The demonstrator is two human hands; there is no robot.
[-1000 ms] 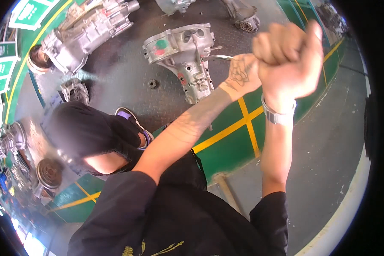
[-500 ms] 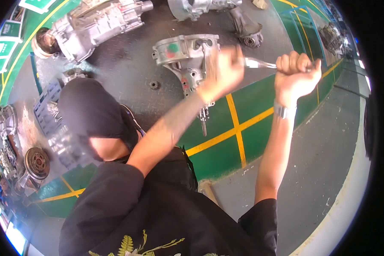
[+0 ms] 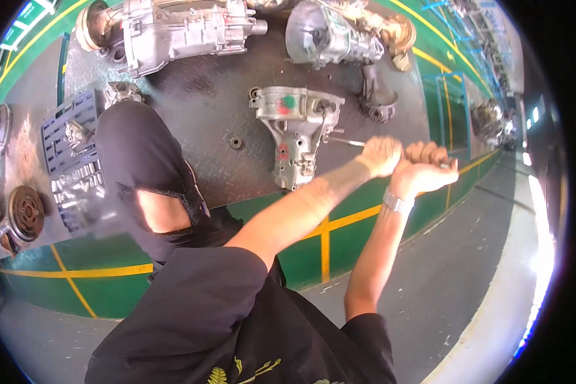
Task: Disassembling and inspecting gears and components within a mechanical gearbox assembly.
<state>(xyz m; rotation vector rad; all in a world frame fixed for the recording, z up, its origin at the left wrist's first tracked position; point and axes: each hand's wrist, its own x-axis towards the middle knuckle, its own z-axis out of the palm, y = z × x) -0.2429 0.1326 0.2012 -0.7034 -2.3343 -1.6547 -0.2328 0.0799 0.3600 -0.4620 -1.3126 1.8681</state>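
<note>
A grey metal gearbox housing (image 3: 297,125) with green and red paint marks stands on a dark metal tabletop (image 3: 198,128). A long, thin metal wrench (image 3: 347,141) reaches from its right side toward me. My left hand (image 3: 383,155) is closed around the wrench. Just to its right, my right hand (image 3: 425,168), below a wristwatch (image 3: 397,201), curls its fingers over the handle end, which is mostly hidden. The two hands are touching or almost so. Where the wrench meets the housing is too small to make out.
A person in a black head covering (image 3: 137,153) stands close at my left. Beyond lie a large gearbox (image 3: 185,32), a bell-shaped housing (image 3: 329,35) and a small gear (image 3: 236,142). A blue tool tray (image 3: 61,144) with loose sockets (image 3: 83,182) is at left.
My left hand has left its place by the housing and come to the wrench beside my right hand. The view has shifted, so the table parts sit lower and more to the right.
</note>
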